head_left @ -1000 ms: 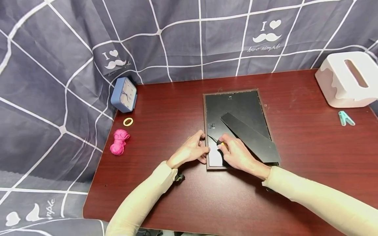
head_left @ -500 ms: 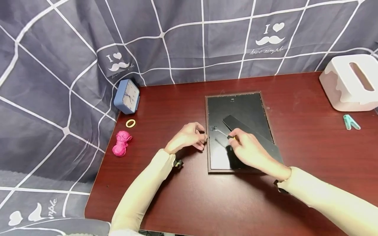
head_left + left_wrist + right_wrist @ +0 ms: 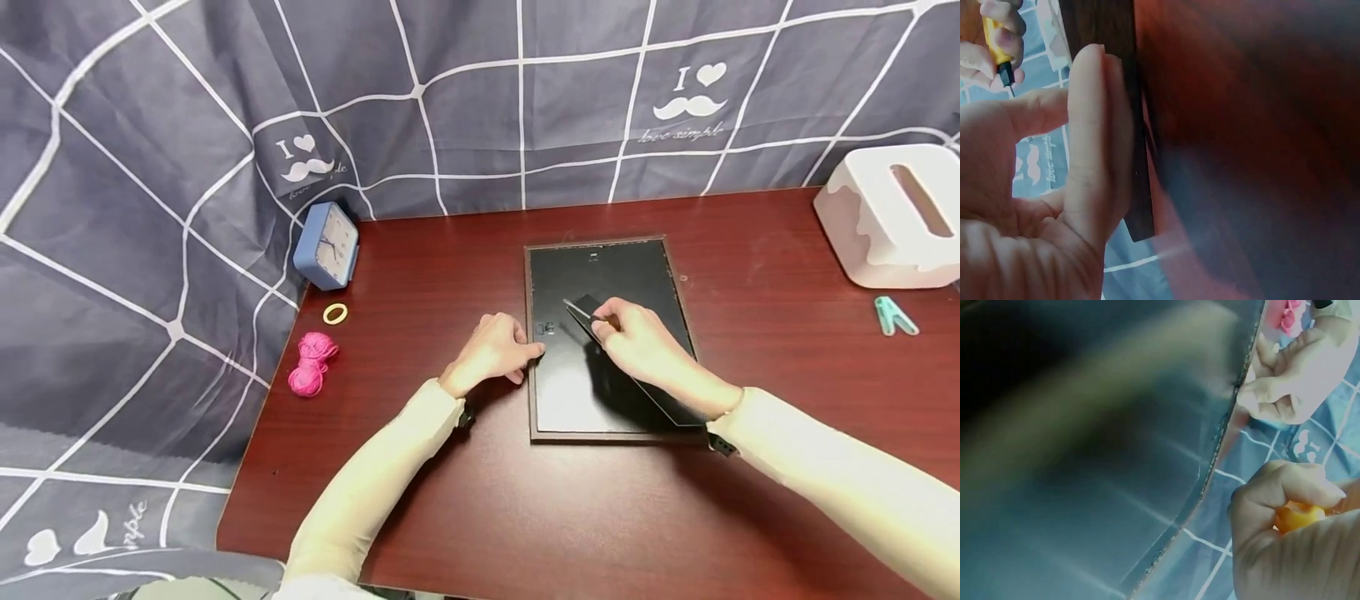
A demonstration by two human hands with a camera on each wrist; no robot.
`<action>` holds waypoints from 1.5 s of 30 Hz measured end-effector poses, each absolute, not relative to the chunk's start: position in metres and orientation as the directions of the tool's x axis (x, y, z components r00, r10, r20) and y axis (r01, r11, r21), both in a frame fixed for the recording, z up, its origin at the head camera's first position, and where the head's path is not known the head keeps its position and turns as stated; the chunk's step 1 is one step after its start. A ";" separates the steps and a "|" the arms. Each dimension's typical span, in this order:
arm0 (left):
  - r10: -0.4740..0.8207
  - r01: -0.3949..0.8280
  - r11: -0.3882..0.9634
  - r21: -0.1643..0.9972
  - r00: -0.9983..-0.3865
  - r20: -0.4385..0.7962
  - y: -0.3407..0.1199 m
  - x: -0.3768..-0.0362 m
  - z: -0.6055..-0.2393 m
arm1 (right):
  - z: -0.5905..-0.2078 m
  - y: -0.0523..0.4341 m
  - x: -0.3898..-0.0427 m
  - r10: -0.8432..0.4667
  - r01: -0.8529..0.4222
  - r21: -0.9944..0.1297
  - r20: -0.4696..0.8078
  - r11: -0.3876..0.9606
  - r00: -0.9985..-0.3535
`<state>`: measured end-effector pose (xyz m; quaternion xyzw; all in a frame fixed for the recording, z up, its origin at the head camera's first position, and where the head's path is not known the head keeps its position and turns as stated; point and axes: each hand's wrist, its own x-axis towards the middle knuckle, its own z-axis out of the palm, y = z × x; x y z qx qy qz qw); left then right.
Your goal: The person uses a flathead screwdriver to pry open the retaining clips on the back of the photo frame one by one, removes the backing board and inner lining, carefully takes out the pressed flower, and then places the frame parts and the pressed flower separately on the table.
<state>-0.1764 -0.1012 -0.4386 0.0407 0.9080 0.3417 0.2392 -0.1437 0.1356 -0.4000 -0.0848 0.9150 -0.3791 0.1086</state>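
Observation:
A picture frame lies back side up on the table, its black backing panel showing. The dark stand flap slants across the panel, partly behind the right hand. My right hand grips a screwdriver with a yellow handle, seen in the right wrist view as a yellow end inside the curled fingers. The shaft points left, over the flap's narrow end. My left hand is at the frame's left edge, thumb on the rim; in the left wrist view straight fingers press its outer side.
A blue clock, a yellow ring and pink yarn are at the table's left. At the right stand a white tissue box and a teal clip. A grey checked curtain hangs behind the table.
The right hand has moved the screwdriver from the frame's left edge, past the small metal fitting, up and right to the flap's narrow end. The left hand left the rim briefly and touches it again.

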 end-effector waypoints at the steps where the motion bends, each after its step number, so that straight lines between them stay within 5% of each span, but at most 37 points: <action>1: 0.236 -0.105 0.751 0.651 -0.879 -0.415 -0.101 -0.179 -0.439 | -0.400 0.136 -0.146 -0.241 -0.070 -0.714 -0.140 0.697 -0.960; 10: 0.203 -0.160 0.647 0.746 -0.906 -0.370 -0.095 -0.248 -0.450 | -0.400 0.137 -0.166 -0.232 0.036 -0.758 -0.244 0.651 -0.942; 14: 0.135 -0.049 0.788 0.614 -0.958 -0.251 -0.094 -0.305 -0.488 | -0.409 0.131 -0.174 -0.218 0.146 -0.799 -0.327 0.584 -0.920; 18: 0.193 0.104 0.886 0.452 -0.969 -0.154 -0.088 -0.329 -0.487 | -0.417 0.125 -0.179 -0.201 0.221 -0.816 -0.377 0.535 -0.904; 32: 0.572 0.541 0.799 0.260 -0.818 -0.054 -0.114 -0.308 -0.456 | -0.400 0.135 -0.171 -0.139 0.150 -0.744 -0.311 0.651 -0.940; 45: 0.604 0.521 0.746 0.415 -0.791 -0.094 -0.144 -0.224 -0.449 | -0.401 0.136 -0.147 -0.188 0.047 -0.693 -0.260 0.720 -0.947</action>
